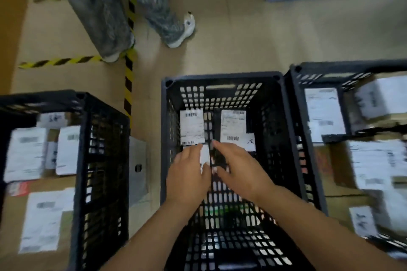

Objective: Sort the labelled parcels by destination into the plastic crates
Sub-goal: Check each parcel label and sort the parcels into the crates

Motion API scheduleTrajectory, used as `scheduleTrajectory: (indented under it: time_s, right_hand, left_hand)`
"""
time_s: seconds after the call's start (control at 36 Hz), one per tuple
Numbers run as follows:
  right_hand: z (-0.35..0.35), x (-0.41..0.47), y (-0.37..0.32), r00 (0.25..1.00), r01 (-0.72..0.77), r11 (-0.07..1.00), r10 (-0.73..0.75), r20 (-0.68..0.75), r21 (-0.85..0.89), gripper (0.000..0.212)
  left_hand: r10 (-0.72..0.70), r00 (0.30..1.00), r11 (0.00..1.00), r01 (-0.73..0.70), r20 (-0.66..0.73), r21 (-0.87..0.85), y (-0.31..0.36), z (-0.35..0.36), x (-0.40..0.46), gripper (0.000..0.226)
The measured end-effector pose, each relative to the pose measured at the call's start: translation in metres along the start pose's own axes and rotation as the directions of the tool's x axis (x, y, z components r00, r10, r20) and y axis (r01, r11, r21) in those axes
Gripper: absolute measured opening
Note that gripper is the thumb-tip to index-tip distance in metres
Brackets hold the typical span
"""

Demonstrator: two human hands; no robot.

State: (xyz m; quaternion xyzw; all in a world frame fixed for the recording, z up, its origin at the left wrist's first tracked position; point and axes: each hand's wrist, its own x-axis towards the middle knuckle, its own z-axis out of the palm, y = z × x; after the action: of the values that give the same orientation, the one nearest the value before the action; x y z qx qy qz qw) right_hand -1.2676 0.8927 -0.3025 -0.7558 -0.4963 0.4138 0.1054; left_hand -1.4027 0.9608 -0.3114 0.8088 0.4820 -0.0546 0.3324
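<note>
My two hands reach down into the middle black plastic crate (220, 78). Between them is a small dark parcel (205, 156) with a white label, mostly hidden by my fingers. My left hand (187, 174) holds its left side between thumb and forefinger. My right hand (240, 171) holds its right side the same way, fingers pointing forward. Two dark labelled parcels lie on the crate floor beyond my fingertips, one on the left (192, 126) and one on the right (233, 125).
A black crate (82, 138) on the left holds labelled cardboard boxes. A black crate (294, 94) on the right holds several labelled parcels. A person (114, 6) in grey trousers stands on yellow-black floor tape (128, 86). A grey flat item (137, 167) lies between the left and middle crates.
</note>
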Motion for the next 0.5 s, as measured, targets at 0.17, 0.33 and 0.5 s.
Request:
scheduleTrajectory:
  time_s: [0.17,0.33,0.5]
  right_hand:
    - [-0.109,-0.094,-0.071,0.964,0.022,0.997,-0.041,-0.264,-0.075,0.062]
    - [-0.186,-0.202,-0.120,0.879,0.003,0.990,-0.070,-0.471,-0.141,0.060]
    - [-0.231,-0.317,-0.141,0.767,-0.059,0.986,-0.054,-0.639,-0.155,0.056]
  left_hand:
    - [0.339,0.940,0.932,-0.330,-0.037,0.151,0.073,-0.129,-0.050,0.048]
    - [0.593,0.804,0.790,-0.572,-0.037,0.222,0.153,-0.223,-0.098,0.043]
    - [0.787,0.615,0.600,-0.751,-0.037,0.276,0.239,-0.267,-0.152,0.039]
